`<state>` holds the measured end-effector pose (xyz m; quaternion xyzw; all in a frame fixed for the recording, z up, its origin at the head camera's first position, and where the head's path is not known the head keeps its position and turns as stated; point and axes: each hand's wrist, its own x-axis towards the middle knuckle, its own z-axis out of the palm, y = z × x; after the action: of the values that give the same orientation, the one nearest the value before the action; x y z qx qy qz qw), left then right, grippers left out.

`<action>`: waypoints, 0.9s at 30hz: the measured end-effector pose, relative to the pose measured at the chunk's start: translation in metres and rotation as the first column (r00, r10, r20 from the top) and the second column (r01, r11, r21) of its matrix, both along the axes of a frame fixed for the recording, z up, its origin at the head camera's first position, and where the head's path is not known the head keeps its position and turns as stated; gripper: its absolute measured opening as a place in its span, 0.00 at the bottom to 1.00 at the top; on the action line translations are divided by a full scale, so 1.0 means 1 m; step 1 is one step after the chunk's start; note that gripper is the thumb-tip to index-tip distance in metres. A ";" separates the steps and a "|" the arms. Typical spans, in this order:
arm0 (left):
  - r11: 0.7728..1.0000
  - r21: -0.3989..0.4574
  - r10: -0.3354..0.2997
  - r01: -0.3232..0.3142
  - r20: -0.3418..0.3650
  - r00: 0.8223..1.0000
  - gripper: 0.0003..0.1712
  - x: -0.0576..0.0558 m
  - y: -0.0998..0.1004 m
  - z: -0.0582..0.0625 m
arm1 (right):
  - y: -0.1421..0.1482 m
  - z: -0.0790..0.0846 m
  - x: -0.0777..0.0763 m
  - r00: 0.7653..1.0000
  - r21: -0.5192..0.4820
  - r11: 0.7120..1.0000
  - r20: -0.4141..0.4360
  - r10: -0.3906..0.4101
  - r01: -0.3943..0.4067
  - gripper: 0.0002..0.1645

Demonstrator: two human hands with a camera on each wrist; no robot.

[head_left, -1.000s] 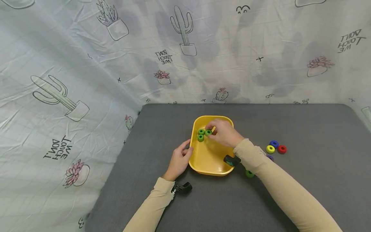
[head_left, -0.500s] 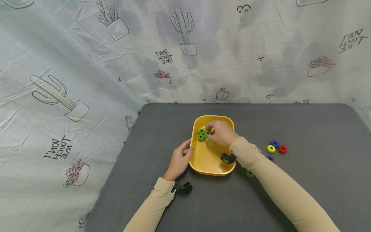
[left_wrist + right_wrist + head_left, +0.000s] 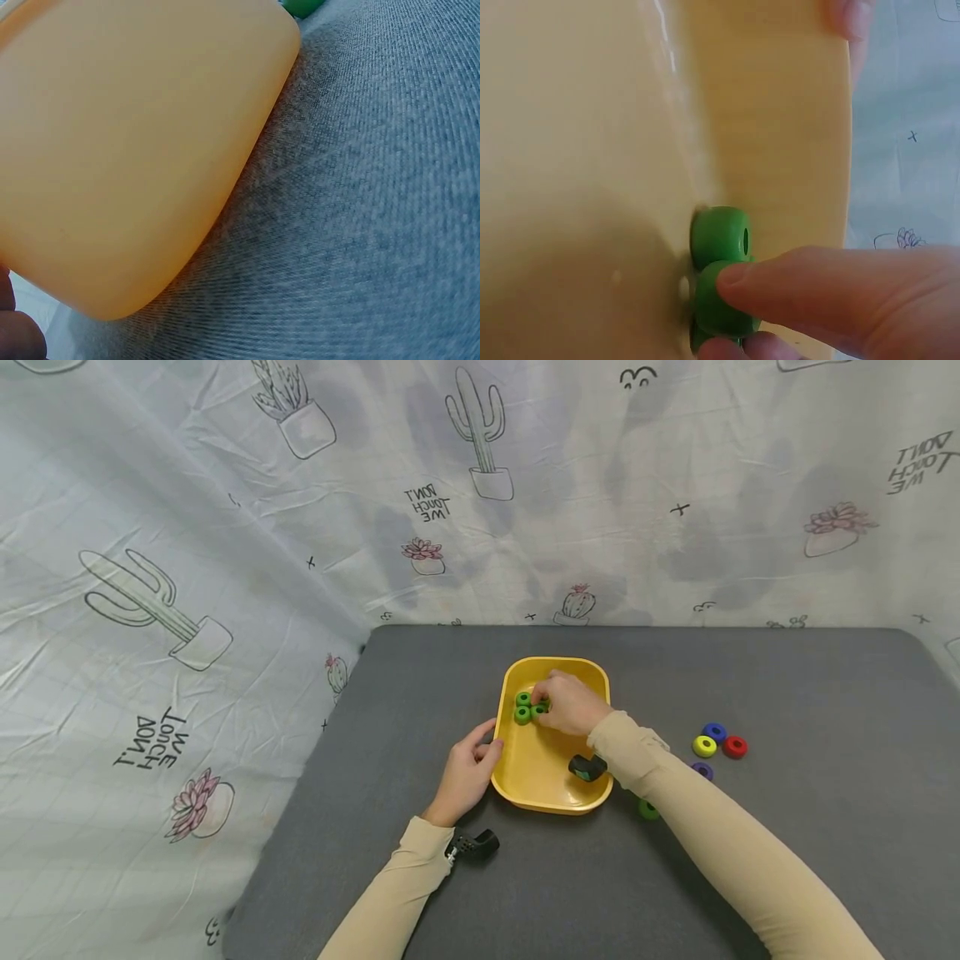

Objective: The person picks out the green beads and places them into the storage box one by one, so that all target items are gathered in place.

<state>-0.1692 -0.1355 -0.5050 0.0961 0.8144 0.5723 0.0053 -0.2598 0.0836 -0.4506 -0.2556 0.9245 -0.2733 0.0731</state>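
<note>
In the head view, the shallow yellow tray [image 3: 551, 777] lies on the table with several green beads [image 3: 522, 715] grouped near its left wall. My right hand [image 3: 572, 703] reaches into it, thumb and fingers pinching a green bead [image 3: 724, 300] right beside the others. The right wrist view has the thumb [image 3: 780, 285] across that bead, and another green bead [image 3: 720, 236] with a hole behind it. My left hand [image 3: 461, 777] grips the tray's left rim. Close up in the left wrist view are the tray's outer wall [image 3: 142, 142] and some fingertips [image 3: 19, 334].
Right of the tray on the grey table [image 3: 810, 827] sit a blue bead [image 3: 715, 732], a yellow bead [image 3: 704, 746], a red bead [image 3: 735, 747] and a purple bead [image 3: 702, 771]. Another green bead [image 3: 648, 810] is partly behind my right sleeve. A patterned curtain [image 3: 600, 485] hangs behind.
My right hand has shifted the pinched green bead slightly toward me, beside the nearer bead at the left wall. The left hand stays on the rim. The view has tilted a little.
</note>
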 end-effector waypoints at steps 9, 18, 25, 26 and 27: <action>1.000 -0.026 -0.011 0.011 -0.016 1.000 0.27 -0.001 0.000 -0.001 | -0.001 -0.004 -0.002 1.000 0.012 1.000 -0.021 0.017 -0.017 0.12; 1.000 -0.016 0.003 -0.003 0.001 1.000 0.27 -0.001 0.000 -0.002 | -0.001 -0.003 -0.002 1.000 0.016 1.000 -0.013 0.013 -0.013 0.12; 1.000 -0.029 -0.005 0.005 -0.009 1.000 0.27 -0.002 0.000 -0.002 | -0.001 -0.003 -0.003 1.000 0.016 1.000 -0.021 0.020 -0.019 0.12; 1.000 -0.030 -0.006 0.005 -0.010 1.000 0.27 -0.002 0.000 -0.003 | -0.001 -0.003 -0.003 1.000 0.014 1.000 -0.021 0.020 -0.019 0.12; 0.999 -0.032 -0.008 0.008 -0.011 1.000 0.27 -0.002 -0.001 -0.003 | -0.001 -0.003 -0.003 1.000 0.012 1.000 -0.020 0.019 -0.018 0.13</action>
<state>-0.1712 -0.1360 -0.5076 0.1026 0.8229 0.5588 0.0044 -0.2624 0.0829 -0.4532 -0.2664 0.9244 -0.2643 0.0677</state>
